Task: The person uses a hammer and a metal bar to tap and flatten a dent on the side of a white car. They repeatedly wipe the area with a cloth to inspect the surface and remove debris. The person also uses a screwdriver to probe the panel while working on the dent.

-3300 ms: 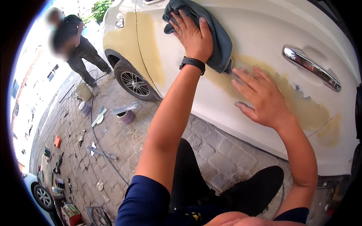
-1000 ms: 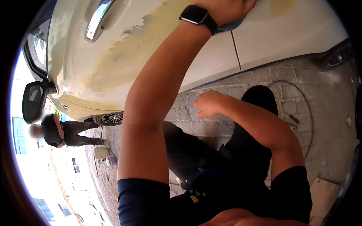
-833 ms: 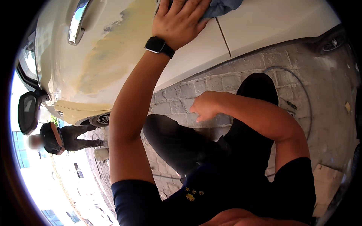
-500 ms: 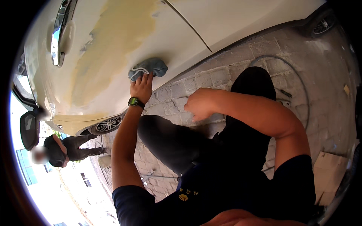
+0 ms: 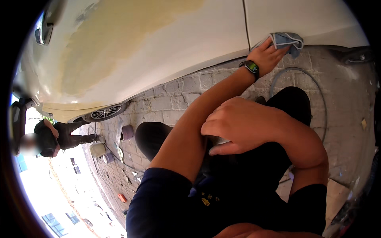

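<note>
A grey-blue cloth (image 5: 289, 41) with a pale edge is under the fingers of my left hand (image 5: 268, 57), which presses it to the lower edge of a cream car (image 5: 190, 35), just right of a door seam. That wrist wears a dark watch (image 5: 251, 68). A dull yellow-tan patch (image 5: 115, 35) covers part of the door panel further left. My right hand (image 5: 244, 123) hangs above my lap, in front of my left forearm. Its fingers are loosely bent with the thumb apart, and I see nothing held in it.
A grey hose (image 5: 323, 95) curves over the brick paving (image 5: 174, 99) at the right. Beyond the front wheel (image 5: 105, 113), another person (image 5: 59, 135) stands at the far left. Buckets (image 5: 97, 150) stand near that person. Flattened cardboard (image 5: 337, 198) lies at the lower right.
My left hand has slid the cloth rightward along the car's lower side, past the door seam. My right hand has come nearer my body, and the view has shifted.
</note>
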The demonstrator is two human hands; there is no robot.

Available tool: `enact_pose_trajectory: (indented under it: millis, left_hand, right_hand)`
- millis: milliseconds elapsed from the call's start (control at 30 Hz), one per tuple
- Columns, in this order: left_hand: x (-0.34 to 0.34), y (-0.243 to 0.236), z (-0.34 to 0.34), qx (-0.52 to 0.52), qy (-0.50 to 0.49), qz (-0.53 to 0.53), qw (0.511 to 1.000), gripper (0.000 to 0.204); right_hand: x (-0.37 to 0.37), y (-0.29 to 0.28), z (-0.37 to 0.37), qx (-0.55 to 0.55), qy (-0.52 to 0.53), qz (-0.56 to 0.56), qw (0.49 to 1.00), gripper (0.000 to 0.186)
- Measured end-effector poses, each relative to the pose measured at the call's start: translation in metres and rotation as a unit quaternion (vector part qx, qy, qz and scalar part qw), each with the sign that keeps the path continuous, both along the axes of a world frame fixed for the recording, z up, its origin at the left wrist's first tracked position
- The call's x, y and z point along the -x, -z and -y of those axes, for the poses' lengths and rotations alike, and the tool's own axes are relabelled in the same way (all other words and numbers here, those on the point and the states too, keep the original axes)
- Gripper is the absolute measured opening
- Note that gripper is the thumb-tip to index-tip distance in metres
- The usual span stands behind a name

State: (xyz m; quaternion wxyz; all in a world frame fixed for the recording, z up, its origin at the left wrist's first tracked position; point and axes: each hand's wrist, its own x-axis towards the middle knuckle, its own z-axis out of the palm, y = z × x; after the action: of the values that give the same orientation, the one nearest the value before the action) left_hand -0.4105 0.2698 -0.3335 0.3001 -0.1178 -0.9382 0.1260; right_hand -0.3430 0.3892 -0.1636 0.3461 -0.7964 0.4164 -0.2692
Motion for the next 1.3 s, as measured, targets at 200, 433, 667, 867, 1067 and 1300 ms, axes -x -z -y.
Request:
enact_pose_trajectory:
  millis: [200, 433, 667, 867, 1067, 1300]
  left_hand:
    - [-0.027, 0.009, 0.01, -0.11, -0.062, -0.128, 0.984, 0.048]
    - [-0.243, 0.056, 0.12, -0.227, -0.46, -0.125, 0.849, 0.076]
    - [-0.426, 0.076, 0.256, -0.758, -0.271, -0.475, 0.356, 0.078]
    - [-0.379, 0.074, 0.242, -0.701, -0.213, -0.618, 0.284, 0.036]
    - [-0.275, 0.065, 0.173, -0.71, -0.277, -0.561, 0.323, 0.023]
    - [-0.195, 0.094, 0.082, -0.886, -0.144, -0.334, 0.287, 0.013]
  right_hand:
    - [0.001, 0.001, 0.026, 0.026, 0.091, 0.089, 0.991, 0.048]
    - [-0.023, 0.007, 0.061, 0.013, 0.072, 0.029, 0.997, 0.047]
    - [-0.073, 0.024, 0.084, -0.007, -0.042, -0.031, 0.999, 0.045]
    - [-0.085, 0.043, 0.096, -0.061, -0.005, -0.086, 0.994, 0.048]
    - [-0.088, 0.046, 0.109, -0.103, 0.025, -0.121, 0.987, 0.048]
    - [-0.104, 0.049, 0.129, -0.182, 0.016, -0.166, 0.969, 0.044]
